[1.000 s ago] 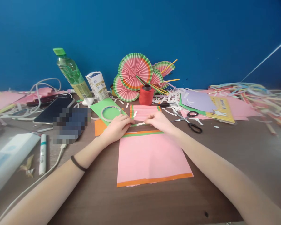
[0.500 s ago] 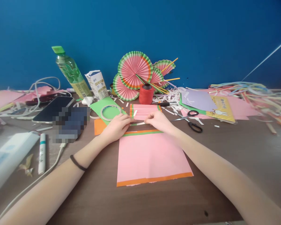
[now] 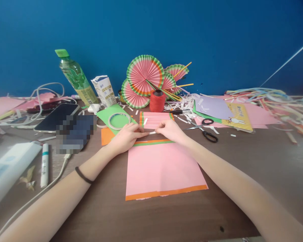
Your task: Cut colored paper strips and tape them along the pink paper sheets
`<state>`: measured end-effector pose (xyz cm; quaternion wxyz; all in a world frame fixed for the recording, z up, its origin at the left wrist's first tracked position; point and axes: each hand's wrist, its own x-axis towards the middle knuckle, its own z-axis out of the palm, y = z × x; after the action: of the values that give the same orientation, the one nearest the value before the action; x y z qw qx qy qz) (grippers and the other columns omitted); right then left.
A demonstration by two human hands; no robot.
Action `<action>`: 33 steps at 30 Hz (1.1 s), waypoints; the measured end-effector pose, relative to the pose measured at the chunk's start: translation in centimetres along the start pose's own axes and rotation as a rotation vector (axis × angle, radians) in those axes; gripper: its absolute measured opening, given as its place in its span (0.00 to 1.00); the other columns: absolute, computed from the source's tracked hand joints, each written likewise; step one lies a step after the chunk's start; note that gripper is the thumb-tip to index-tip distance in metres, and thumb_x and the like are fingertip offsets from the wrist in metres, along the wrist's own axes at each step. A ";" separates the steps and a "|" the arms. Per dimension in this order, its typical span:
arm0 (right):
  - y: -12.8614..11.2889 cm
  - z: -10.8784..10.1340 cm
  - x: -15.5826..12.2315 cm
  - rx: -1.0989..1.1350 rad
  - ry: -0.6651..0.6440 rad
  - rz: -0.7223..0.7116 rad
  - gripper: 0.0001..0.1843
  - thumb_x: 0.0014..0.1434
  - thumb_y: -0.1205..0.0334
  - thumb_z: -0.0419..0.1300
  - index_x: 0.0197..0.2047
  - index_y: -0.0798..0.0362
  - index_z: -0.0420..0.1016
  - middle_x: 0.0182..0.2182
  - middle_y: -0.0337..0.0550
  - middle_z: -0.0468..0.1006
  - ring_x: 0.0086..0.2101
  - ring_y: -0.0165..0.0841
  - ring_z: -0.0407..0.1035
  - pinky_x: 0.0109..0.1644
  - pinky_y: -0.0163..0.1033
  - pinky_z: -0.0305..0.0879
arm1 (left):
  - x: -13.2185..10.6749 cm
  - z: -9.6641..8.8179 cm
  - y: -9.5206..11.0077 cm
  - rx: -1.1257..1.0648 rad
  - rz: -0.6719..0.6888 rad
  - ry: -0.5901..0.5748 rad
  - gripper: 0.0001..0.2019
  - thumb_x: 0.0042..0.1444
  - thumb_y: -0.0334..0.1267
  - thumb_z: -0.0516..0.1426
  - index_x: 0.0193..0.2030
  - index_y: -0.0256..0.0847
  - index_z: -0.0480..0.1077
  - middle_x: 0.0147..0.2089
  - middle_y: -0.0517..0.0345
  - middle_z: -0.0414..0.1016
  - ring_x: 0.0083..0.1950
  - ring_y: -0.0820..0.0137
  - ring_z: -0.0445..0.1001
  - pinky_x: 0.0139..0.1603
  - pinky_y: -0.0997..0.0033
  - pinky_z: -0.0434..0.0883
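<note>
Past the far edge of a pink paper sheet (image 3: 161,164) with orange and green bands, both hands meet at a narrow white strip (image 3: 152,132). My right hand (image 3: 173,131) pinches its right end between thumb and fingertips. Extended fingers of my left hand (image 3: 127,137) close over the strip's left part, hiding most of it; thumb and index lie close together there. Just behind is a pleated pink paper (image 3: 156,118) with green and orange edges and a white piece on it. Beside my left hand, a tape roll (image 3: 129,118) rests on green paper (image 3: 104,114).
Black-handled scissors (image 3: 209,136) lie right of my right hand. Behind stand a red thread spool (image 3: 157,102), round paper fans (image 3: 145,74), a carton (image 3: 104,91) and a tilted green bottle (image 3: 77,79). Phones (image 3: 57,117), a cable and a marker (image 3: 44,166) lie left.
My left fingers have slid slightly right along the strip, covering more of it. My right hand keeps its pinch in nearly the same place.
</note>
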<state>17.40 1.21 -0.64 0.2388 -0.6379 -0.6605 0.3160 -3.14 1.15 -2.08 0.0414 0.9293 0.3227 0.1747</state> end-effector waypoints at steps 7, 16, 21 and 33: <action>0.1 0.1 0.1 -0.035 0.006 -0.019 0.03 0.41 0.65 0.58 0.21 0.55 0.72 0.24 0.40 0.77 0.28 0.30 0.69 0.30 0.31 0.59 | 0.1 0.0 0.0 -0.043 -0.006 0.015 0.22 0.58 0.26 0.42 0.47 0.49 0.72 0.41 0.54 0.70 0.41 0.68 0.64 0.43 0.66 0.62; 0.2 0.6 0.1 -0.150 0.050 -0.043 0.03 0.43 0.65 0.58 0.22 0.53 0.71 0.26 0.40 0.77 0.29 0.32 0.69 0.31 0.33 0.59 | 0.2 0.0 0.1 -0.027 -0.003 0.022 0.21 0.59 0.28 0.42 0.46 0.47 0.73 0.40 0.54 0.70 0.41 0.68 0.64 0.43 0.66 0.63; -0.1 0.6 0.0 -0.210 0.039 -0.048 0.02 0.44 0.66 0.57 0.23 0.53 0.71 0.29 0.42 0.77 0.31 0.33 0.69 0.33 0.34 0.60 | 0.1 0.1 0.1 -0.019 -0.006 0.013 0.22 0.59 0.28 0.41 0.47 0.47 0.73 0.41 0.53 0.70 0.41 0.68 0.63 0.43 0.66 0.63; -0.4 0.0 -0.1 -0.367 0.001 -0.068 0.06 0.47 0.61 0.56 0.24 0.53 0.71 0.29 0.44 0.77 0.32 0.35 0.69 0.32 0.35 0.58 | 0.2 0.1 0.0 -0.011 0.003 0.027 0.20 0.60 0.30 0.42 0.46 0.47 0.73 0.40 0.53 0.70 0.40 0.68 0.63 0.42 0.66 0.63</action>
<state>17.12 1.10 -0.33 0.1293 -0.6482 -0.7281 0.1815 -2.98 1.21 -2.08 0.0418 0.9271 0.3208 0.1891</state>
